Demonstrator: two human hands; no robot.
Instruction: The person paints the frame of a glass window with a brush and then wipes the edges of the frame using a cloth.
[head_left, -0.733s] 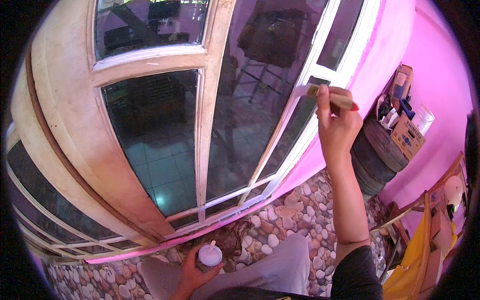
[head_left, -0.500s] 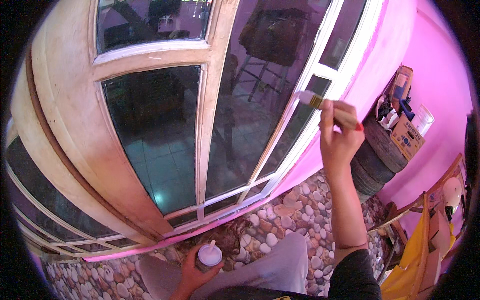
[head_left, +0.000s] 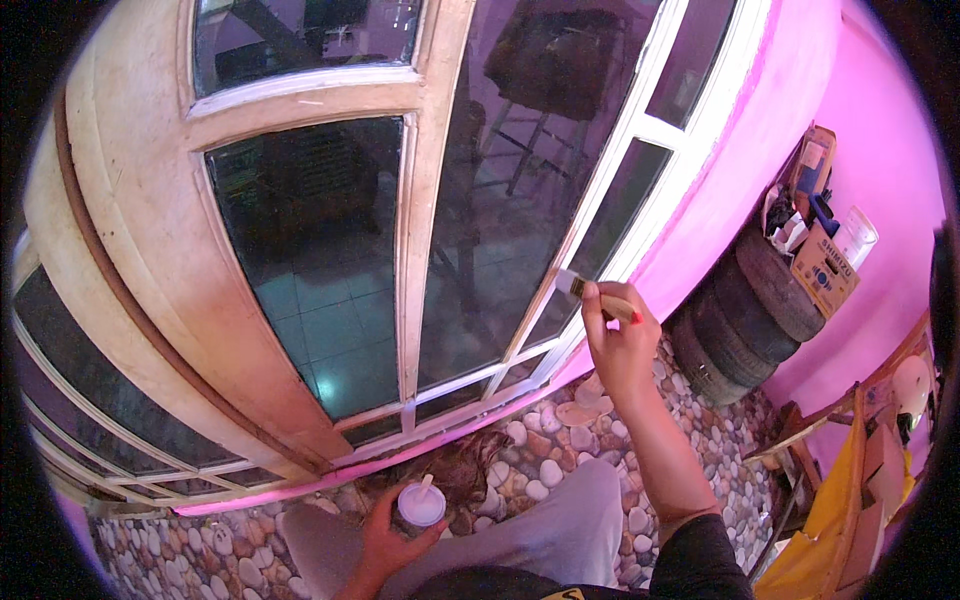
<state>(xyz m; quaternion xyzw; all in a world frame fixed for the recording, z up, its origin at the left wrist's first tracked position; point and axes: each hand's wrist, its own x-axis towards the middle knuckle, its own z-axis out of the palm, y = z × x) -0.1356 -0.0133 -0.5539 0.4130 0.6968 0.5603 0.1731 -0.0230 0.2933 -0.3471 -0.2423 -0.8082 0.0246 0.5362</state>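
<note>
In my right hand (head_left: 625, 345) is a flat paintbrush (head_left: 603, 300) with a wooden, red-tipped handle. Its pale bristles touch the narrow upright bar (head_left: 553, 292) between two glass panes of the window frame. My left hand (head_left: 388, 540) wraps round a small cup (head_left: 421, 506) of pale, whitish paint, held low above my lap. A light stick (head_left: 425, 486) stands in the cup. White covers the frame's right side, while its left part (head_left: 300, 120) is bare, brownish wood.
Stacked tyres (head_left: 745, 310) stand by the pink wall (head_left: 880, 130), with a cardboard box (head_left: 825, 272) and a white bucket (head_left: 857, 237) on top. Further right are a wooden frame with yellow cloth (head_left: 815, 530) and a pale helmet (head_left: 910, 385). The floor (head_left: 545, 465) has a pebble pattern.
My right hand has carried the paintbrush down and to the left along the narrow bar. My left hand stays around the cup in nearly the same place.
</note>
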